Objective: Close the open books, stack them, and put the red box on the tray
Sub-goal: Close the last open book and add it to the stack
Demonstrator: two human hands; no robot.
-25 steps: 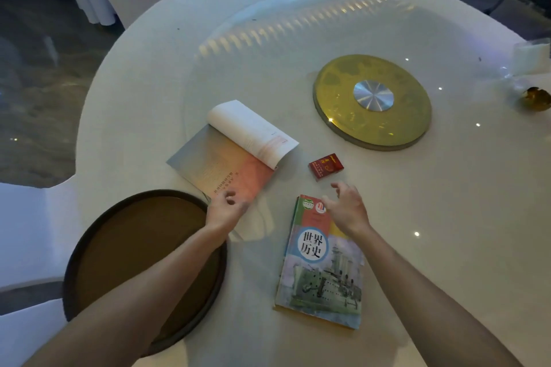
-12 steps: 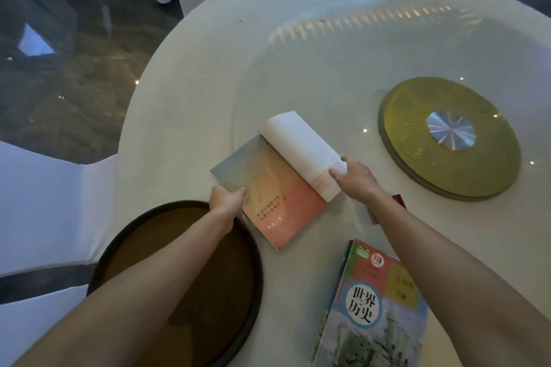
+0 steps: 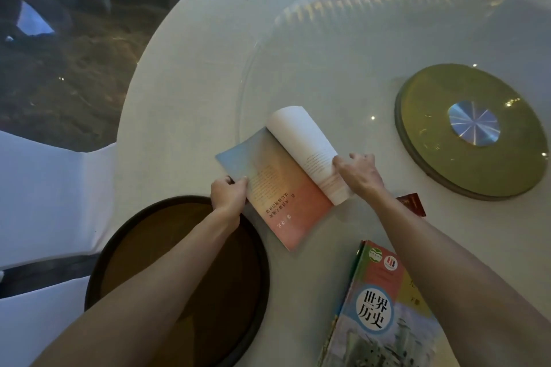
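open book (image 3: 286, 188): lies mid-counter, gradient cover flat, white pages curled up
left hand (image 3: 228, 194): fingers pinch the cover's near-left edge
right hand (image 3: 359, 173): fingers grip the lifted pages
history book (image 3: 378, 307): already closed, near right
red box (image 3: 413, 202): on the counter (image 3: 193, 83), half hidden behind the right forearm
tray (image 3: 119, 247): bare, beside the left hand
left to do: closing, stacking, boxing

Open book (image 3: 286, 188): matt paper pages, smooth cover. Tray (image 3: 98, 274): dark matt wood. Turntable (image 3: 429, 116): glossy glass, shiny metal hub.
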